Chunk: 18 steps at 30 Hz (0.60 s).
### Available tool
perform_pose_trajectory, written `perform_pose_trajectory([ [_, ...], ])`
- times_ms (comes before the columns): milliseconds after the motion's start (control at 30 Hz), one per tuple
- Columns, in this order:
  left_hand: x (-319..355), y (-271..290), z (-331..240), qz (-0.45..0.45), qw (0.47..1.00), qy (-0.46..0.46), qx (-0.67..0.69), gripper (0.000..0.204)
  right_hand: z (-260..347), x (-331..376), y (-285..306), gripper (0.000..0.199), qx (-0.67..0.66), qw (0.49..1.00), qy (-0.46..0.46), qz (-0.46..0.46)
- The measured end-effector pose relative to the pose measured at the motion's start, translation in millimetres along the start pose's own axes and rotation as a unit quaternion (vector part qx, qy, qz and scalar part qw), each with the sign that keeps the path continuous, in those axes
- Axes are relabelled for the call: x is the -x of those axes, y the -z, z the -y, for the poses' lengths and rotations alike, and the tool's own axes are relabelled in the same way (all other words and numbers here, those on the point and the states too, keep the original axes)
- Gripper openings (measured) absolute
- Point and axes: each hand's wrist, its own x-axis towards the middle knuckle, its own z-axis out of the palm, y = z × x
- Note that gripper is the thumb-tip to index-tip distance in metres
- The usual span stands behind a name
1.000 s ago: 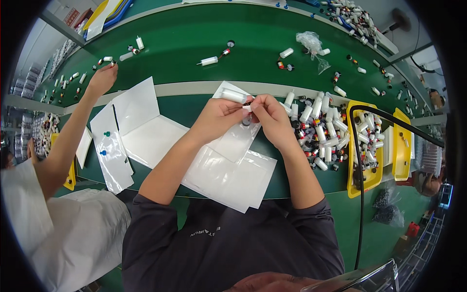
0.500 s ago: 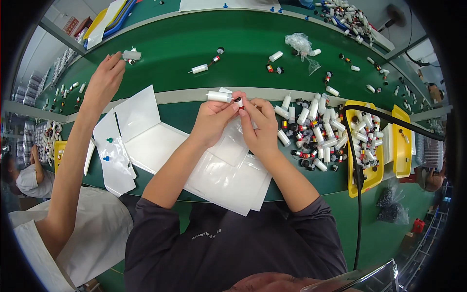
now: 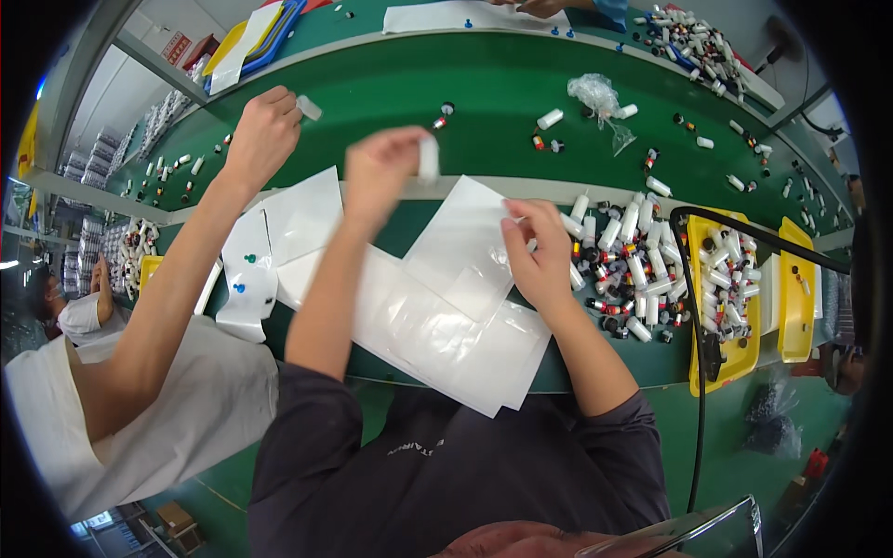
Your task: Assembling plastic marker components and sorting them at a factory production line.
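My left hand (image 3: pixel 383 177), blurred by motion, is over the near edge of the green belt. A small white bottle (image 3: pixel 428 160) stands upright at its fingertips, gripped there. My right hand (image 3: pixel 539 256) has curled fingers beside the right edge of a clear plastic bag (image 3: pixel 460 232). Something pale shows between its thumb and fingers, too small to name. Under my arms lie flat white sheets and plastic bags (image 3: pixel 437 344). Just right of my right hand is a pile of white bottles (image 3: pixel 642 246) mixed with small black, red and yellow parts.
A co-worker's hand (image 3: pixel 265 135) reaches over the belt (image 3: pixel 372 93) from the left, near a pale bottle (image 3: pixel 309 108). A yellow tray (image 3: pixel 696 358) of bottles stands right, with a black cable (image 3: pixel 693 446) across it. A crumpled clear bag (image 3: pixel 595 93) and loose parts lie on the belt.
My hands have come apart. The left one has moved up and left with the white bottle, while the right one has shifted right and down. The co-worker's hand appears further right.
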Motion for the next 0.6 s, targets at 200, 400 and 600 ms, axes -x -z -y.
perform_pose_trajectory([
  [200, -103.2, 148.1, 62.4, -0.014, 0.773, -0.031, -0.633, 0.03, 4.0, 12.0, -2.9, 0.02, 0.139, 0.952, 0.032, 0.271],
  [400, -121.1, 64.1, 70.2, 0.024, 0.863, -0.13, -0.487, 0.044, -8.4, 25.6, -10.1, 0.012, 0.218, 0.922, 0.049, 0.316],
  [600, -115.8, -4.9, 84.5, -0.072, 0.699, -0.225, -0.675, 0.038, -3.8, 22.5, -19.5, 0.01, 0.204, 0.934, 0.083, 0.282],
])
